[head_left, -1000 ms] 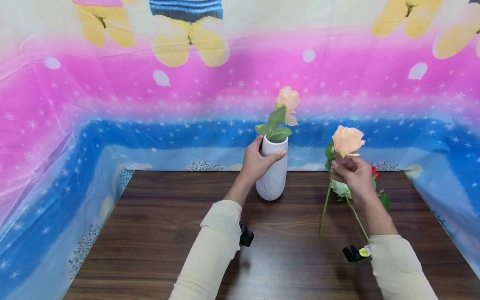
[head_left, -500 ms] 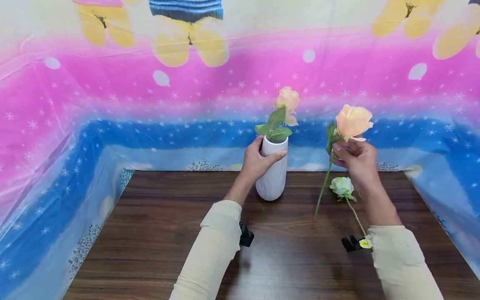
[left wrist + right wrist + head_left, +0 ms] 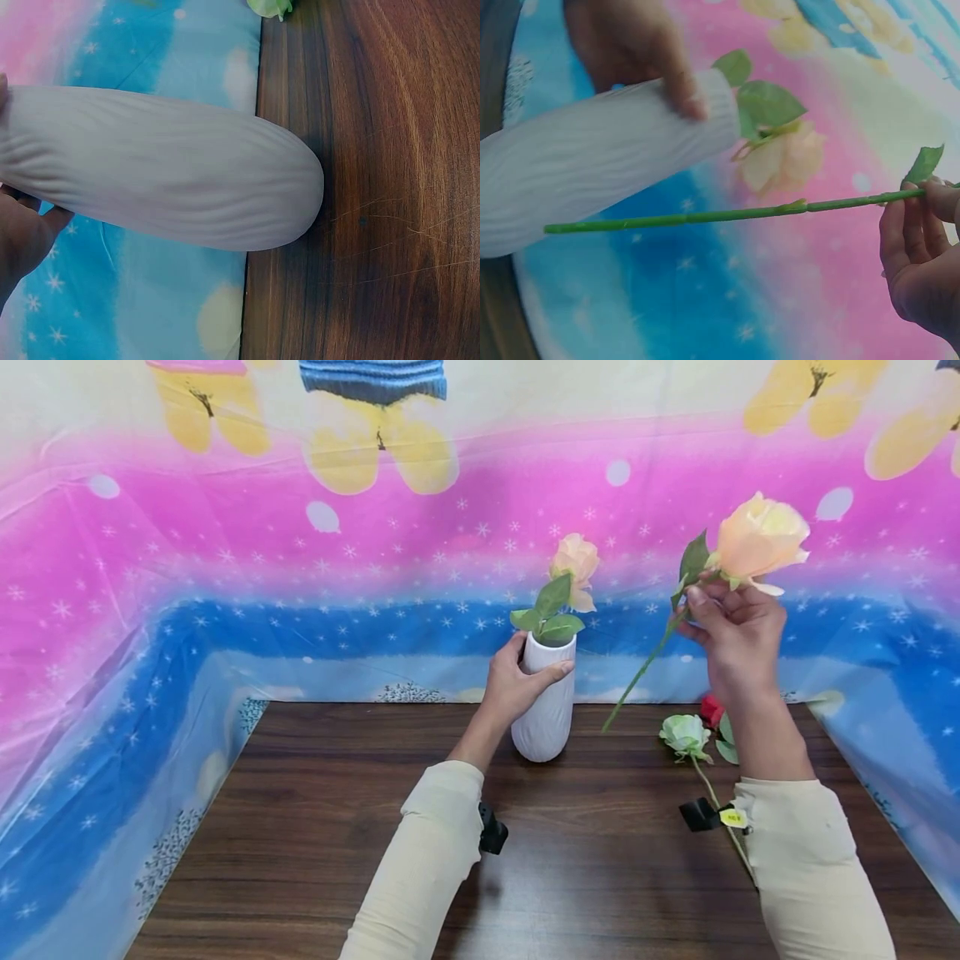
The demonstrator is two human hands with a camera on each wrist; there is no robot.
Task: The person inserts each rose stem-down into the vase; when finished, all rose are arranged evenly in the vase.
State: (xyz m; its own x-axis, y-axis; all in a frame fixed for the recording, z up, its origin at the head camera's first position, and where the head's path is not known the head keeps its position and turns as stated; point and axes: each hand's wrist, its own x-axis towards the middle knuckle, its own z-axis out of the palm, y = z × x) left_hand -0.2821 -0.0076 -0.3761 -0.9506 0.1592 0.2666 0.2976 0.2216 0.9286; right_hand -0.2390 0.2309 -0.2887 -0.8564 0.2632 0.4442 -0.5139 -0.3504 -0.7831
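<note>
My left hand [image 3: 517, 681] grips a white ribbed vase [image 3: 543, 718] near its rim, thumb across the front. The vase stands upright on the table, and a peach rose [image 3: 575, 568] with green leaves rises from its mouth. To the right, my right hand [image 3: 742, 631] pinches a second peach rose [image 3: 761, 539] just below its bloom, up in the air. Its green stem [image 3: 705, 217] slants down to the left, the cut end toward the vase. In the left wrist view the vase's body [image 3: 165, 169] fills the middle, with only part of the left hand showing.
On the brown wood table [image 3: 360, 827], a pale green rose [image 3: 686, 735] lies at the right, its stem running under the right forearm. Behind it is a red rose [image 3: 711, 710], partly hidden by that arm. A printed cloth [image 3: 420, 552] hangs along the back and sides.
My right hand has lifted the second peach rose upward and slightly right, its stem tilting more. The pale green and red roses on the table show more. The left hand and vase stay put.
</note>
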